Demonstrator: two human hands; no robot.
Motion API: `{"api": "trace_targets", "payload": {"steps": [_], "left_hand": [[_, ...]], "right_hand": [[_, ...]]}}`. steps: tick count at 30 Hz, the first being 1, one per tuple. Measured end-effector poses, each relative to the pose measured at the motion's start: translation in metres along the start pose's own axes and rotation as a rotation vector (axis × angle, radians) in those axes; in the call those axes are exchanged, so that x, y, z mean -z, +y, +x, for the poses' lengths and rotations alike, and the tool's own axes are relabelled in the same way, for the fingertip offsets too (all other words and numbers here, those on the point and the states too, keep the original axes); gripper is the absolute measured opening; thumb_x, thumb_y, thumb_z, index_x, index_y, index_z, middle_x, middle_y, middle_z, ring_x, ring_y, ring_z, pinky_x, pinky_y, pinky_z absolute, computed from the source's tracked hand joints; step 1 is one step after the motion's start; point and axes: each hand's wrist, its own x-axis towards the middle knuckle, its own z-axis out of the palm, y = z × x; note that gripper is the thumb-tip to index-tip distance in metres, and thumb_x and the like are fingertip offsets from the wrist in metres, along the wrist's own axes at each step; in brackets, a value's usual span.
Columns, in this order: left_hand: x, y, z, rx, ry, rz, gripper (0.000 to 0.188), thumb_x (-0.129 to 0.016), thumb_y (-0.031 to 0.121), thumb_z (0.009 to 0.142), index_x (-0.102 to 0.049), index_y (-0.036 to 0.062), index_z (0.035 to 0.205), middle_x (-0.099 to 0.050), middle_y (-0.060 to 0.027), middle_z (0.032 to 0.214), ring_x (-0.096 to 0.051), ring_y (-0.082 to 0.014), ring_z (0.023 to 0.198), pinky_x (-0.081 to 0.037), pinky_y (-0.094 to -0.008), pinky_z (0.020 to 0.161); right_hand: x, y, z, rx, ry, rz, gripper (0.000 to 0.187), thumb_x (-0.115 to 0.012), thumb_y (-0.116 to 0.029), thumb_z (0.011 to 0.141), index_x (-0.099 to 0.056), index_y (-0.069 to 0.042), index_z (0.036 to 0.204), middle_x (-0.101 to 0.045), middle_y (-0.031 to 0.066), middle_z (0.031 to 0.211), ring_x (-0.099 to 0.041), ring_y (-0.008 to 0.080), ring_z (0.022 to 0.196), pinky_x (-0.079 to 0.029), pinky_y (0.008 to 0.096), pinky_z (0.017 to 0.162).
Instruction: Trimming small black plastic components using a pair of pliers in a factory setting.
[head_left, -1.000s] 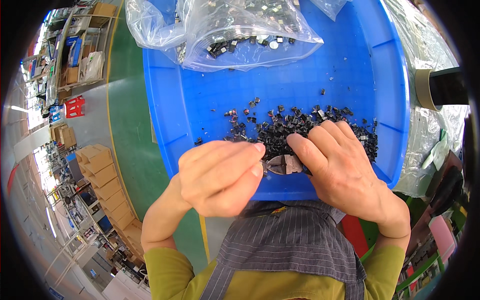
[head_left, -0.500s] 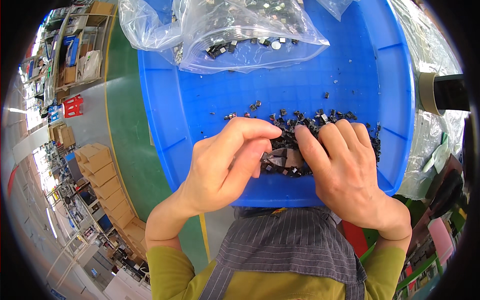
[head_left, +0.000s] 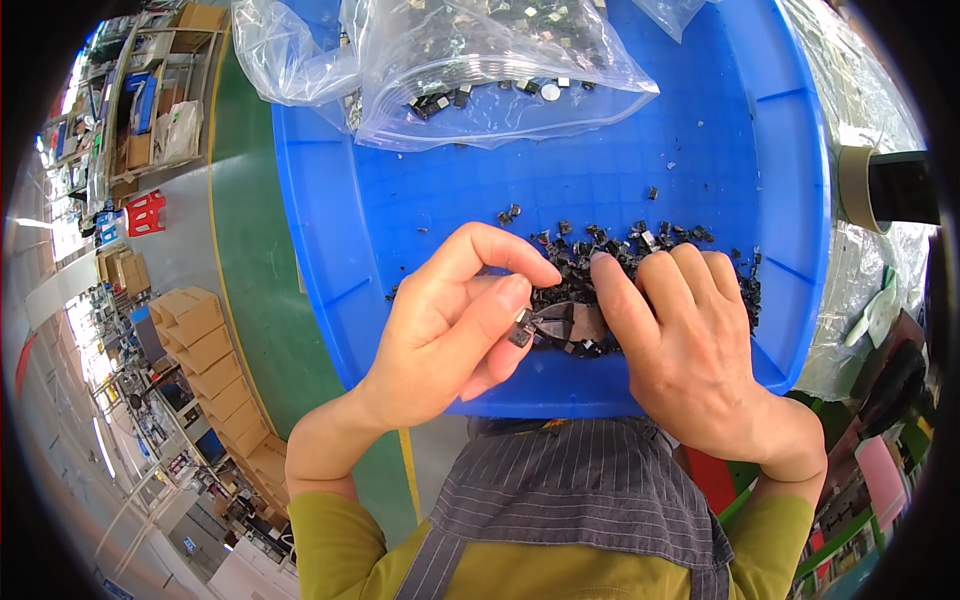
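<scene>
My right hand (head_left: 690, 340) is closed round a pair of metal cutting pliers (head_left: 575, 322), whose handles are hidden in the palm. Their jaws point left, toward my left hand (head_left: 440, 325). Its fingers are curled and hold a small black block-shaped part (head_left: 521, 328) at the tips of the jaws. Whether the jaws touch that part or grip it, I cannot make out. Beneath and beyond both hands lies a loose heap of small black parts (head_left: 640, 240), some with shiny metal faces, in a blue plastic tray (head_left: 560, 400).
A clear zip bag (head_left: 500, 120) full of similar parts lies across the tray's far end. To the right are clear plastic sheeting (head_left: 850, 290) and a tan tape roll (head_left: 856, 190). Cardboard boxes (head_left: 215, 370) stand on the floor to the left, near shelving (head_left: 165, 110).
My left hand has shifted slightly, and the small black part now shows clearly below its thumb at the jaws. My right hand has hardly moved.
</scene>
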Motion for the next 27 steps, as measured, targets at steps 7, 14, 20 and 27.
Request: {"api": "trace_targets", "payload": {"steps": [7,14,20,27], "left_hand": [[-0.003,-0.007,-0.003,-0.372,0.061,0.410,0.015,-0.047,0.005,0.100,-0.056,0.0021,0.112,-0.058,-0.0018,0.090,-0.048,-0.0019,0.056,-0.039,-0.0175,0.048],[-0.005,-0.011,-0.004,-0.462,0.106,0.561,0.016,-0.048,0.002,0.099,-0.057,0.0017,0.112,-0.064,-0.0053,0.094,-0.055,-0.0045,0.056,-0.044,-0.0199,0.048],[-0.003,-0.012,-0.003,-0.512,0.098,0.620,0.016,-0.051,-0.002,0.097,-0.058,0.0012,0.111,-0.066,-0.0088,0.097,-0.061,-0.0088,0.056,-0.047,-0.0211,0.048],[-0.002,-0.020,-0.003,-0.629,0.111,0.647,0.018,-0.051,-0.006,0.095,-0.060,0.0002,0.108,-0.066,-0.0109,0.097,-0.063,-0.0103,0.056,-0.049,-0.0215,0.048]], "right_hand": [[-0.001,0.002,0.000,0.001,0.013,0.025,0.035,-0.060,-0.012,0.075,-0.058,-0.005,0.110,-0.045,0.0053,0.082,-0.048,0.0219,0.076,-0.036,0.0356,0.067],[-0.002,0.002,0.000,-0.003,0.037,-0.010,0.040,-0.059,-0.013,0.076,-0.058,-0.005,0.115,-0.046,0.0066,0.085,-0.048,0.0231,0.079,-0.039,0.0369,0.073],[0.000,0.001,0.001,-0.029,-0.003,0.038,0.049,-0.062,-0.002,0.075,-0.055,-0.003,0.123,-0.047,0.0070,0.084,-0.049,0.0254,0.079,-0.039,0.0391,0.077],[-0.003,0.000,0.001,-0.013,0.011,-0.016,0.039,-0.059,-0.013,0.075,-0.056,-0.005,0.113,-0.047,0.0070,0.085,-0.050,0.0239,0.082,-0.040,0.0387,0.077]]}}
